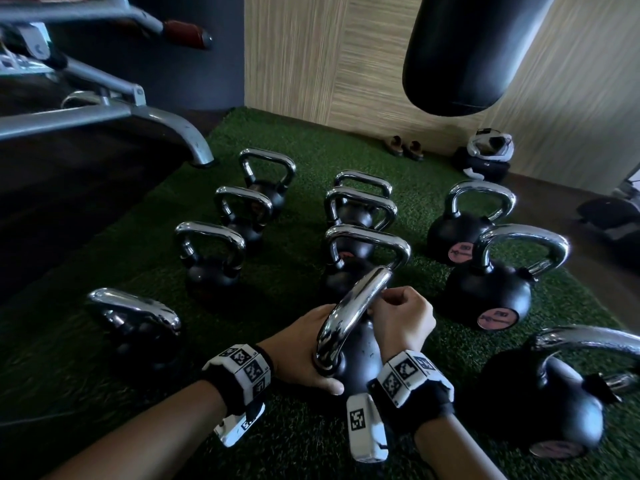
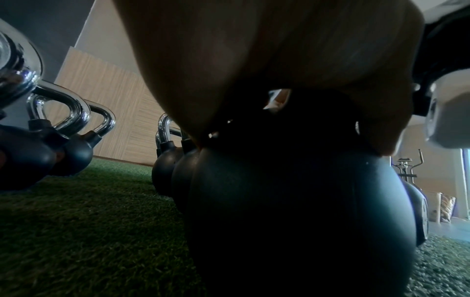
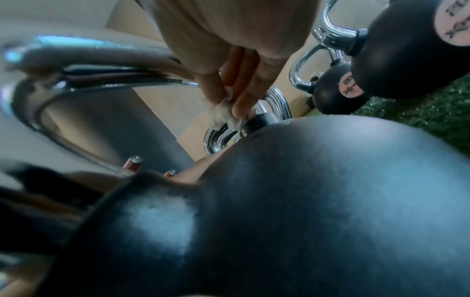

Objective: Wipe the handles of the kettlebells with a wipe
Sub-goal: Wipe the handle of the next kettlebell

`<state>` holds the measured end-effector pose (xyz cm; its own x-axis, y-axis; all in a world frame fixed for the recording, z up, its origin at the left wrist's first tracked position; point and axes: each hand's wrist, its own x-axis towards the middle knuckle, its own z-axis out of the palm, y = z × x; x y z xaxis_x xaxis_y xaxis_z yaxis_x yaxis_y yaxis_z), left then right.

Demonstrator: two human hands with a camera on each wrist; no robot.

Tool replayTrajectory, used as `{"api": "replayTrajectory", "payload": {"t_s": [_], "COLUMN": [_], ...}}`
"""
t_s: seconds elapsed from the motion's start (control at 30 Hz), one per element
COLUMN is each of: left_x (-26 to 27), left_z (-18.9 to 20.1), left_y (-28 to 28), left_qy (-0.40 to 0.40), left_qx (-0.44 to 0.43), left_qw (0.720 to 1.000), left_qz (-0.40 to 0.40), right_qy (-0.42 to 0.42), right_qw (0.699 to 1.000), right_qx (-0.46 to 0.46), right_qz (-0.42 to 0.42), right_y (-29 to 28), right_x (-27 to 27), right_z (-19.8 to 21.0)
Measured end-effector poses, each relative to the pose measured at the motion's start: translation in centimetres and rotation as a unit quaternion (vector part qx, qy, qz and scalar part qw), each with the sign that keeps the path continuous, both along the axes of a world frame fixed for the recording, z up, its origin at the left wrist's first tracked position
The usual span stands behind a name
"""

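Note:
A black kettlebell (image 1: 360,358) with a chrome handle (image 1: 353,313) stands on the green turf right in front of me. My left hand (image 1: 298,348) cups the left side of its body, with the thumb along the front; its fingers are hidden behind the handle. In the left wrist view the palm (image 2: 279,50) lies over the bell's top (image 2: 305,201). My right hand (image 1: 398,317) is curled at the right leg of the handle. The right wrist view shows its fingers (image 3: 244,90) pinching a crumpled white wipe (image 3: 221,116) against the chrome just above the handle's base.
Several more kettlebells stand in rows on the turf (image 1: 277,438), the nearest at left (image 1: 138,320) and right (image 1: 540,403). A black punching bag (image 1: 478,53) hangs at upper right. A grey bench frame (image 1: 104,112) fills the upper left. Shoes (image 1: 405,147) and a bag (image 1: 485,157) lie by the wall.

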<state>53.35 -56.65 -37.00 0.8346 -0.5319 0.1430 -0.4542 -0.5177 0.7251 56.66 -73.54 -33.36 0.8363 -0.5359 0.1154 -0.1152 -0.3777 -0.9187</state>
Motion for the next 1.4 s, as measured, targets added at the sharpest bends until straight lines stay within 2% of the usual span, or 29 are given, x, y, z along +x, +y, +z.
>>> {"api": "replayTrajectory", "payload": {"t_s": [0.1, 0.3, 0.4, 0.47, 0.57, 0.67, 0.73, 0.8, 0.9, 1.13, 1.23, 1.4], "left_x": [-0.4, -1.5, -2.1, -2.5, -3.1, -3.4, -3.2, -2.9, -2.9, -1.6, 0.6, 4.0], "left_z": [-0.8, -2.5, -2.9, -3.1, -3.9, -4.3, -4.0, -3.1, -1.5, 0.1, -0.6, -0.4], "left_y": [0.0, -0.6, -0.8, -1.2, -2.0, -2.6, -2.5, -2.3, -1.8, 0.1, 1.4, 2.7], "left_qy": [-0.013, 0.003, -0.019, -0.041, -0.011, 0.037, 0.022, -0.028, -0.063, 0.001, 0.044, 0.046], "left_qx": [-0.009, -0.037, -0.069, -0.046, -0.007, -0.053, -0.054, -0.028, -0.009, 0.04, 0.05, 0.021], "left_qw": [1.0, 0.996, 0.986, 0.974, 0.96, 0.954, 0.958, 0.967, 0.975, 0.991, 0.993, 0.997], "left_qz": [0.013, 0.084, 0.153, 0.218, 0.281, 0.291, 0.281, 0.253, 0.213, 0.127, 0.094, -0.065], "right_qy": [0.033, 0.025, 0.095, 0.115, 0.042, -0.046, -0.06, -0.043, 0.008, -0.018, -0.025, -0.066], "right_qw": [0.998, 0.987, 0.98, 0.978, 0.987, 0.973, 0.94, 0.899, 0.869, 0.883, 0.893, 0.904], "right_qx": [-0.044, -0.135, -0.122, -0.106, -0.118, -0.156, -0.212, -0.283, -0.324, -0.3, -0.293, -0.286], "right_qz": [0.023, 0.077, 0.127, 0.135, 0.099, 0.166, 0.26, 0.331, 0.374, 0.36, 0.34, 0.311], "right_y": [-0.2, -0.7, -1.5, -2.9, -5.4, -6.6, -6.4, -6.1, -6.5, -7.1, -8.2, -9.9], "right_x": [0.5, 0.8, 1.2, 1.3, 1.5, 2.3, 3.0, 3.5, 3.9, 4.1, 3.1, 0.0], "right_z": [0.0, -0.6, -0.3, -0.4, 0.5, 2.5, 3.3, 3.5, 4.1, 4.0, 3.8, 3.3]}}
